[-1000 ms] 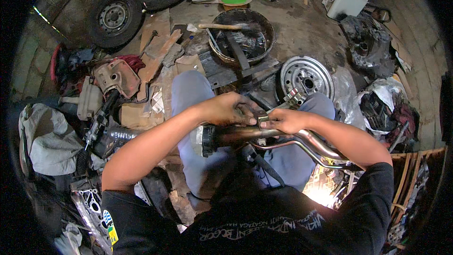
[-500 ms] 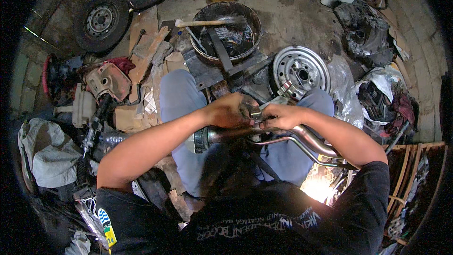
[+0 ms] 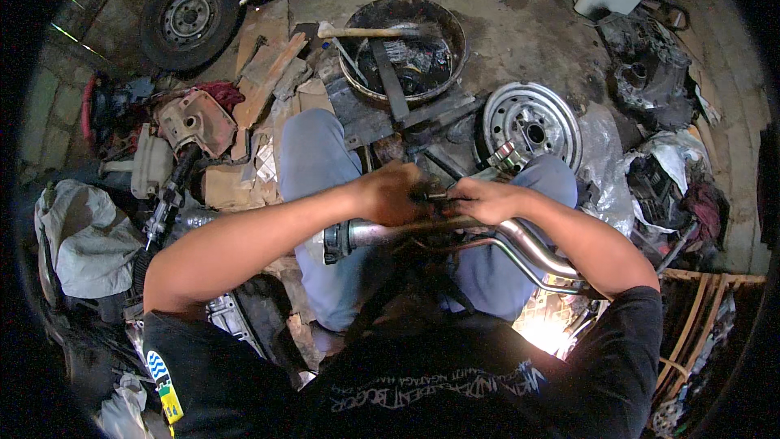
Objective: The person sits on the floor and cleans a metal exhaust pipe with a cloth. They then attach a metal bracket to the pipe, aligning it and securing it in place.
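Observation:
Across my lap lies a bent metal filler pipe (image 3: 540, 254) with a thin side tube (image 3: 520, 263) running along it. Its left end carries a dark round collar (image 3: 335, 241). My left hand (image 3: 394, 195), somewhat blurred, is closed just above the pipe's straight part, around something too hidden to make out. Close against it, my right hand (image 3: 485, 200) is closed with fingers curled at the pipe's upper side. A shiny metal fitting (image 3: 507, 156) sticks up beyond the right hand; whether that hand holds it is unclear.
Ahead sits a black oily basin (image 3: 457, 53) with a wooden-handled tool (image 3: 357, 32) across its rim. A bare steel wheel rim (image 3: 561, 126) lies beyond my right knee. Dirty vehicle parts (image 3: 195, 122) crowd the left; a bright light (image 3: 548, 333) glows near my right hip.
My left hand has turned and shifted slightly left, hiding the metal piece that showed at its fingers. The right hand stays at the pipe. The whole view has shifted a little.

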Available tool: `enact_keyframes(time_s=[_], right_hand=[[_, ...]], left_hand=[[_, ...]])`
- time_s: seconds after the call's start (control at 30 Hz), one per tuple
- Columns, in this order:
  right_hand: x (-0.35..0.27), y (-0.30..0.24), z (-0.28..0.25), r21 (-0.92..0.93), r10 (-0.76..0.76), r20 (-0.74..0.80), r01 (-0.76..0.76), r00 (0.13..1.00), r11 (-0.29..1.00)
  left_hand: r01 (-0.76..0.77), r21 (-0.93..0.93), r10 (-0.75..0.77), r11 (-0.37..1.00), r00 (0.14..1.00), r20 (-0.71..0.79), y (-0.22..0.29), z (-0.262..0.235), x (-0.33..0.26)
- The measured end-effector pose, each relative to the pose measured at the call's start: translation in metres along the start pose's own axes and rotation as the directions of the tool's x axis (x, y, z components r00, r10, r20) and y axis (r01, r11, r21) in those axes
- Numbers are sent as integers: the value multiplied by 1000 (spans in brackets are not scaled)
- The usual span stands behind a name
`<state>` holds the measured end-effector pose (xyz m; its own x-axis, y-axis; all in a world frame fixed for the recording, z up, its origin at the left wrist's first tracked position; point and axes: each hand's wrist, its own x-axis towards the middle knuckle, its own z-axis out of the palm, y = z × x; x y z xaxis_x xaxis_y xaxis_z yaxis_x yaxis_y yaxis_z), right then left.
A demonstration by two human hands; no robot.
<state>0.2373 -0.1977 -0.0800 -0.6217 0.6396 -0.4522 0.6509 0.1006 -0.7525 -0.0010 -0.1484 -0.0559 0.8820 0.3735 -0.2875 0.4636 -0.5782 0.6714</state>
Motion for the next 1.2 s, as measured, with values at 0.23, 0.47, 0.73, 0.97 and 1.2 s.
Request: enact_keyframes(time_s=[0.23, 0.47, 0.73, 0.97, 1.2], right_hand=[[18, 8, -7, 105, -248, 197, 231, 948, 967], [4, -26, -43, -50, -109, 268, 126, 957, 991], [-11, -101, -152, -238, -158, -117, 127, 981, 963], [65, -106, -188, -861, -297, -346, -177, 890, 476], [108, -109, -170, -813, -160, -565, -512, 810, 279]], left_hand=[[-130, -136, 125, 982, 991, -39, -49, 40, 11], [148, -84, -144, 985, 988, 52, 8, -15, 0], [123, -322, -138, 939, 990, -24, -14, -19, -16], [-33, -176, 4, 984, 987, -161, -43, -10, -12], [99, -358, -140, 928, 986, -92, -48, -23, -21]])
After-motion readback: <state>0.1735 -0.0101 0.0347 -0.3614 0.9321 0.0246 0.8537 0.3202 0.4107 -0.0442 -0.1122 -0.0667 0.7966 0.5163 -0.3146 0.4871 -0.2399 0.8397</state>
